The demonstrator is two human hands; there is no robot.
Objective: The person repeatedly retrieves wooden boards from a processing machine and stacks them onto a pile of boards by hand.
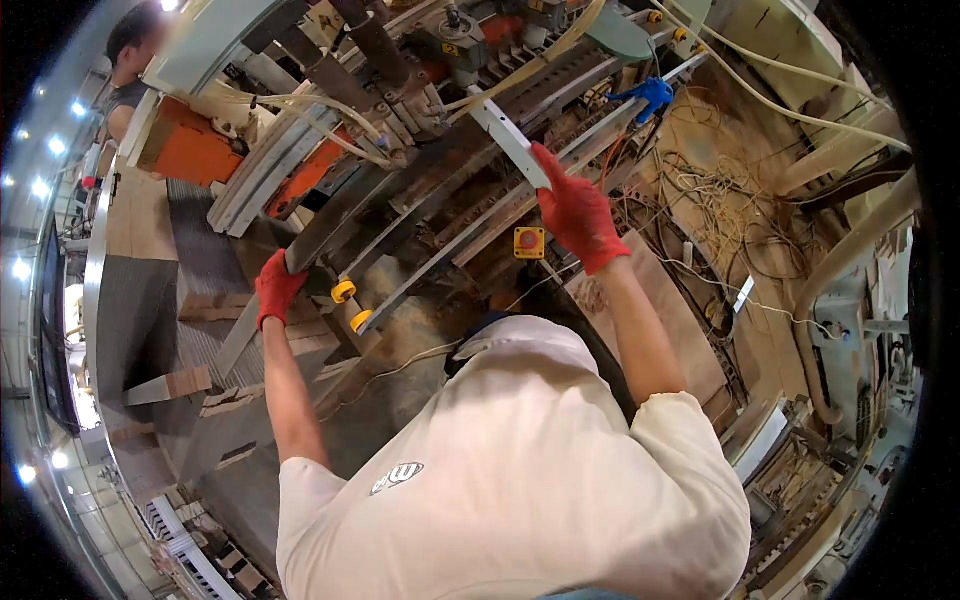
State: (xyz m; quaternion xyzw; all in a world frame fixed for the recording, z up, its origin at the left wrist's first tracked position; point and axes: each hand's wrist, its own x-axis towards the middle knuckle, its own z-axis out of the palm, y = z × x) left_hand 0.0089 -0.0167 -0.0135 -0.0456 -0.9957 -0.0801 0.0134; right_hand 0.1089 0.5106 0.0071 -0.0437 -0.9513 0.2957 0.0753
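My left hand [280, 287], in a red glove, is closed round a long grey strip [335, 222] that slants up and right into the machine; its fingertips are partly hidden. My right hand [580, 218], also red-gloved, grips the near end of a pale metal bar [508, 138] lying across the machine's rails. Between the hands run long parallel metal rails [450, 255]. Two yellow rollers [344, 291] sit at the rails' near ends, just right of my left hand. Below the right hand is a yellow box with a red button [529, 242].
Stacked grey boards [140, 300] stand at left. Orange machine parts [190, 145] and a motor [462, 45] rise at the back. A blue object [650, 97] lies on the far rails. Tangled cords [720, 180] cover the right side. Another person [125, 60] is at far left.
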